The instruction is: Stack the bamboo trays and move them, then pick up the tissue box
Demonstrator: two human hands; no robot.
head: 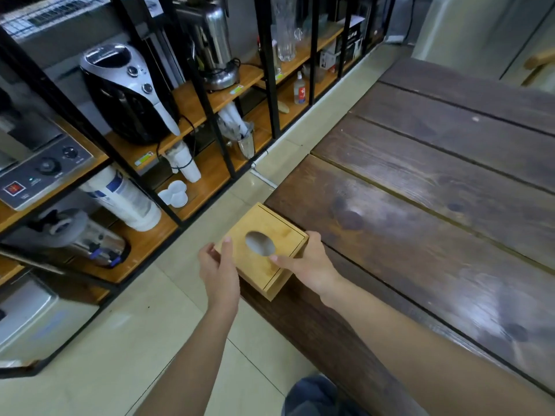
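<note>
A square bamboo tissue box (pixel 258 265) with an oval opening in its top is held at the left edge of the dark wooden table (pixel 435 220), partly over the floor. My left hand (pixel 217 265) grips its left side, thumb on top. My right hand (pixel 309 265) holds its right side, thumb lying on the lid beside the opening. No bamboo trays are in view.
A black metal shelf rack (pixel 207 109) with wooden boards stands to the left across a tiled aisle (pixel 168 325). It holds a black-and-silver appliance (pixel 126 91), steel urns, white cups (pixel 183 163) and a glass vase (pixel 286 28).
</note>
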